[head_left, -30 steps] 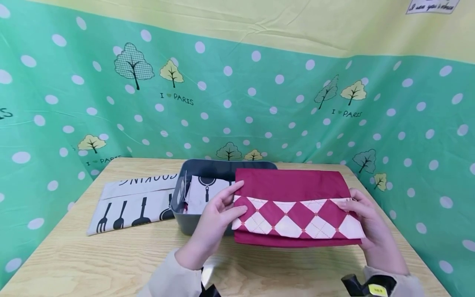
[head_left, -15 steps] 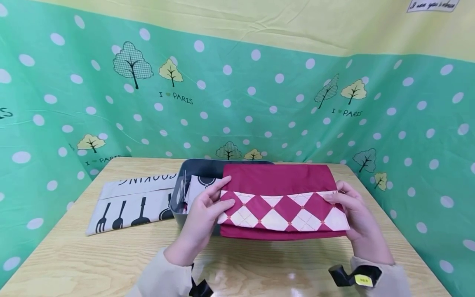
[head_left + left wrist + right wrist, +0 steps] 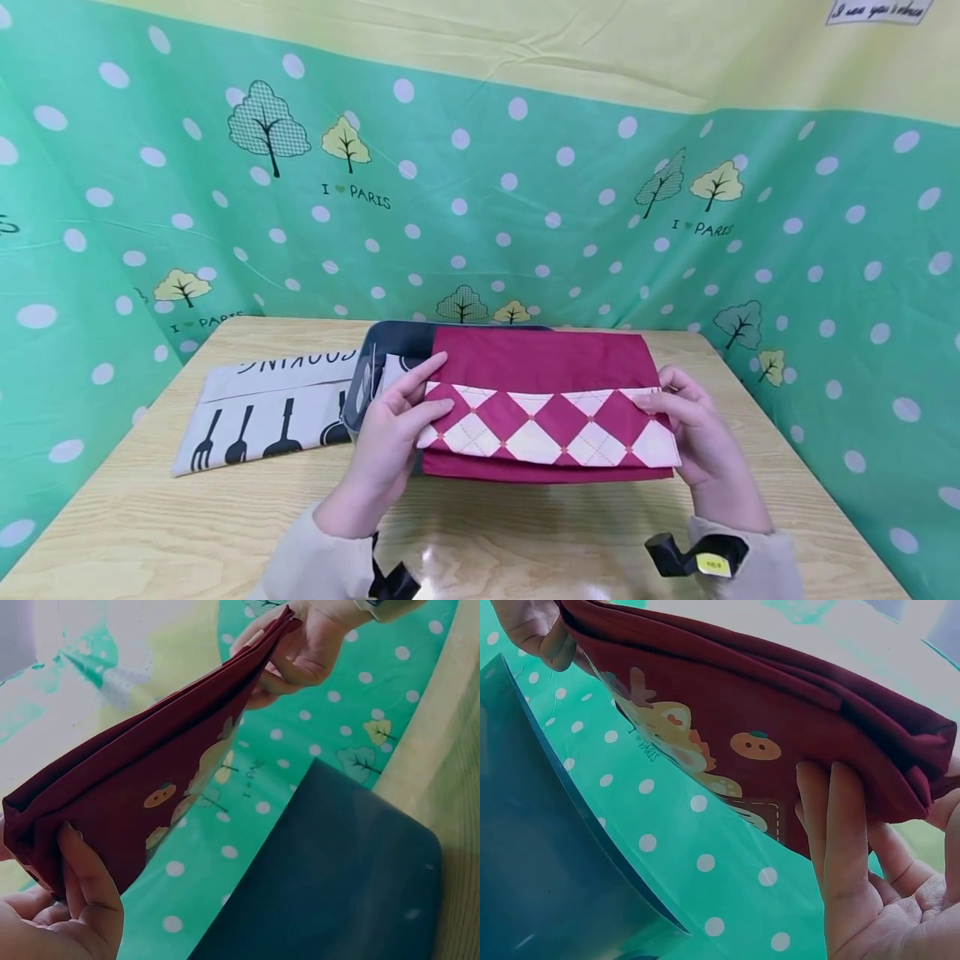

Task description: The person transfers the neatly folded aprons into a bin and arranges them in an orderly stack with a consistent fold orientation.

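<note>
A folded dark red apron [image 3: 547, 358], with a band of red and white diamonds along its front, is held up level over the near side of the bin. My left hand [image 3: 386, 437] pinches its left end, thumb on the diamond band and fingers behind. At the right end my right hand [image 3: 697, 437] grips it the same way. The wrist views show the apron's underside [image 3: 727, 690], printed with a cartoon animal and a small orange face, and its stacked folds along one edge. In the right wrist view, the fingers [image 3: 844, 825] press flat against that printed side.
A dark blue-grey bin [image 3: 405, 331] stands behind the apron, partly hidden by it, with folded white printed cloth [image 3: 392, 371] inside. Left of the bin lies a folded white cloth [image 3: 277, 412] with black utensil prints and COOKING lettering. A polka-dot curtain [image 3: 465, 183] hangs behind the wooden table [image 3: 187, 533].
Both hands have carried the red apron to the left and slightly upward, so it covers more of the bin. The grip stays the same, and the white cloth has not moved.
</note>
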### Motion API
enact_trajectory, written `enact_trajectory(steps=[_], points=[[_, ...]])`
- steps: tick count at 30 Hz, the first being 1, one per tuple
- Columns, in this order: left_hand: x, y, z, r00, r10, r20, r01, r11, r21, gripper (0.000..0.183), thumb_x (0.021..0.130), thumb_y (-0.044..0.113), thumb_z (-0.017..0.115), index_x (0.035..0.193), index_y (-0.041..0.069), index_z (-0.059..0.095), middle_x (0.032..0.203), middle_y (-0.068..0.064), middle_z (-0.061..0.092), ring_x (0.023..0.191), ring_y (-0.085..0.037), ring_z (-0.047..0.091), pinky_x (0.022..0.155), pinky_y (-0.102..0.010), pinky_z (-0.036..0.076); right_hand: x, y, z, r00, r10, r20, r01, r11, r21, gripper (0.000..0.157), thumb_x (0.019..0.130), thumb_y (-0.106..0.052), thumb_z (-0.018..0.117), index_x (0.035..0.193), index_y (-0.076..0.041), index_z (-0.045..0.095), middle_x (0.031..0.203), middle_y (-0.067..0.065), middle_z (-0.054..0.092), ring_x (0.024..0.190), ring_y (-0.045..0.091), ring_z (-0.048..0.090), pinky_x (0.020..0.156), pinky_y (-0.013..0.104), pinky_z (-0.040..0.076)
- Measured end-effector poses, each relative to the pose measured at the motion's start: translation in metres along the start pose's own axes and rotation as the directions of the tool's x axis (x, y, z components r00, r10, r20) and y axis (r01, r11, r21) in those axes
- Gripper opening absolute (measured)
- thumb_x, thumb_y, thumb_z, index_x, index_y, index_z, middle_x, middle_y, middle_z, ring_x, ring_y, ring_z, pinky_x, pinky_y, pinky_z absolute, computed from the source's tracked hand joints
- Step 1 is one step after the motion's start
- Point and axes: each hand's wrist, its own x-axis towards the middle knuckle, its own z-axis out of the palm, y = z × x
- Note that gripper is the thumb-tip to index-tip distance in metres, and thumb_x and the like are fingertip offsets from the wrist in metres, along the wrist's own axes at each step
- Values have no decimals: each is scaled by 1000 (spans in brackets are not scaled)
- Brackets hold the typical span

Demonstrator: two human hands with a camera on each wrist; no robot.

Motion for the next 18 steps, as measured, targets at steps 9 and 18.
enact_trajectory(steps=[9,18], points=[[0,7,-7,1000,4,-12,-4,1000,-10,56,96,0,53,149,16,45,148,-11,50,113,-10,65,91,-24,55,6,1,11,999,15,-48,-16,1000,-24,22,99,-6,53,82,-19,58,92,-1,70,79,14,74,66,26,60],[3,20,-16,1000,27,-9,-26,998,49,55,97,1,53,150,14,43,149,-12,48,114,-8,63,92,-22,54,17,-5,23,994,45,-105,-60,987,-152,17,97,-9,59,83,-19,56,91,-2,69,79,13,72,66,25,59]])
